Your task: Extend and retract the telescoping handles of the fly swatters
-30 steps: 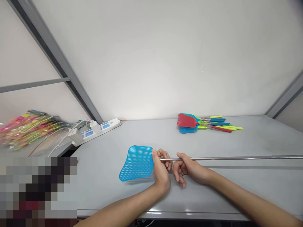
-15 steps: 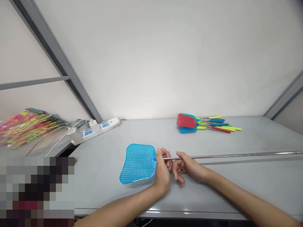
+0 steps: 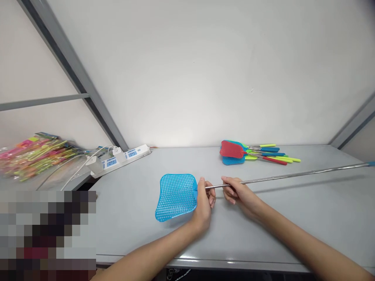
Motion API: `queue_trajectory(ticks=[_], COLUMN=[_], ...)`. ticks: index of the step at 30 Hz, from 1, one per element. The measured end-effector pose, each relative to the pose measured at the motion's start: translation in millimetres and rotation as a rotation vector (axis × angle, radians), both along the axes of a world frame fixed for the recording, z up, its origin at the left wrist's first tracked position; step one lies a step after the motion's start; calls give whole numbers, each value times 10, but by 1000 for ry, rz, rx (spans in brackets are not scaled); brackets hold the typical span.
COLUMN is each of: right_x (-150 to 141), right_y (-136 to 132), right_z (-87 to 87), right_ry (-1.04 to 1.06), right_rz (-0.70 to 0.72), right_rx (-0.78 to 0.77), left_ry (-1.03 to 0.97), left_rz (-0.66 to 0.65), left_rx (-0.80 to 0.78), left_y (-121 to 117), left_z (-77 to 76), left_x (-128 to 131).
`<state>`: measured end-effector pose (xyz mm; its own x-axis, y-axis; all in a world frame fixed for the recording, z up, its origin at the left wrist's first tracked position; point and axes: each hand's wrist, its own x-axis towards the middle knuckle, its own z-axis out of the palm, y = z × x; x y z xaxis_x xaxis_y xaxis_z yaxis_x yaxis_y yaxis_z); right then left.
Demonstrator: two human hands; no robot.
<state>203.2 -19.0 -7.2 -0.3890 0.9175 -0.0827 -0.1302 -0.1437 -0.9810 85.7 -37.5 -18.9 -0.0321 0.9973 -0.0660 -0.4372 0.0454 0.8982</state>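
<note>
Steel swatter shaft point(image 3: 287, 176) swung nearer the stacked swatters point(image 3: 231, 150).

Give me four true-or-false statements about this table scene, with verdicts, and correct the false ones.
The left hand holds the blue fly swatter where its shaft meets the mesh head. True.

The right hand grips a red handle. False: it holds the bare metal shaft.

A red-headed swatter lies on top of the swatter pile at the back of the table. True.

The power strip lies at the table's right end. False: it lies at the back left.
</note>
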Motion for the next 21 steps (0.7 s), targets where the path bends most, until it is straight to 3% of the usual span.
queue_trajectory(ticks=[9,11,15,21], right_x=[151,161,157,202], right_y=[93,108,93,52], right_z=[58,46,11,0], right_ry=[106,72,63,84], right_rz=[-171,-104,184,274], right_rx=[-7,13,-42,-48], left_ry=[-72,-29,96,146], left_rz=[141,24,-260,-482], left_rx=[18,34,86,35], left_y=[117,129,133,135], left_z=[102,108,80,-8], left_x=[-110,-127,-154,-190])
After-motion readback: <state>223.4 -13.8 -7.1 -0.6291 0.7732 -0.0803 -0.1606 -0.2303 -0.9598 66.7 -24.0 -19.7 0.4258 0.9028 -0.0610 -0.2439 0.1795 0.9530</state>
